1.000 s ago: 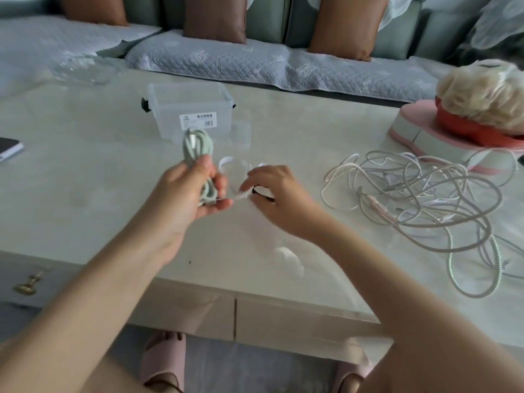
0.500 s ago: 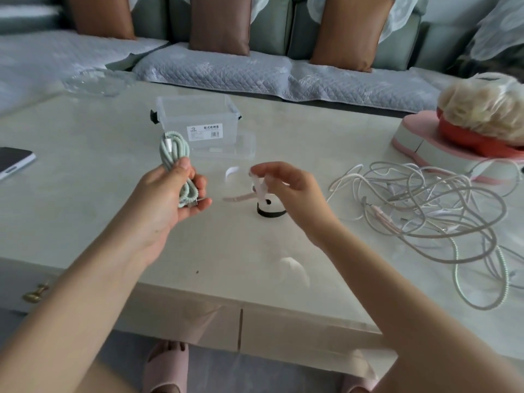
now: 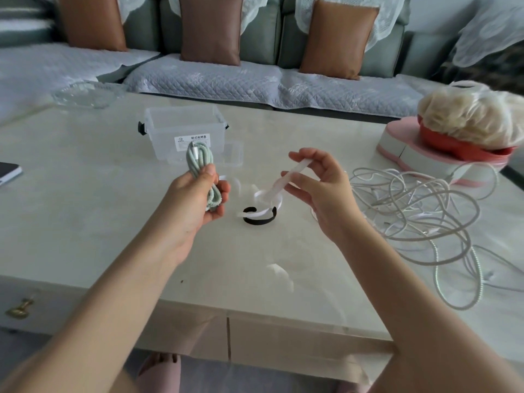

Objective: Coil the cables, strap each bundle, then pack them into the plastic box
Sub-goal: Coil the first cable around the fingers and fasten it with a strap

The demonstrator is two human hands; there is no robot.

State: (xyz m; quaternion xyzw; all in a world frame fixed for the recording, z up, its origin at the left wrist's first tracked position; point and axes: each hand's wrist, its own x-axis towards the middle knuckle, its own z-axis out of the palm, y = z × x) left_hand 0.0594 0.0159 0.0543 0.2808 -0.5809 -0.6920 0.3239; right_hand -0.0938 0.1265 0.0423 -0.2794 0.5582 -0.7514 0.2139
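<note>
Phone [image 3: 8, 173] at the far left edge of the table [image 3: 85, 222], well left of the clear plastic box [image 3: 184, 131]. Left of the box and farther back, a glass dish [image 3: 85, 95]. Just in front of the box, raised off the table: left hand [image 3: 195, 202], fingers curled tight around a coiled pale-green cable [image 3: 200, 165], thumb pressed over the bundle, upper loops poking out toward the box label. In front and right of the box, flat on the table: black strap ring [image 3: 259, 219] with loose white straps [image 3: 268, 198] over it. Above these, right hand [image 3: 317, 188], half open, thumb and fingertips pinching one white strap [image 3: 292, 173] lifted off that pile. Farther right of the box, a tangle of uncoiled white cables [image 3: 419, 211]. Behind the tangle, a pink-and-white stand [image 3: 402, 148].
</note>
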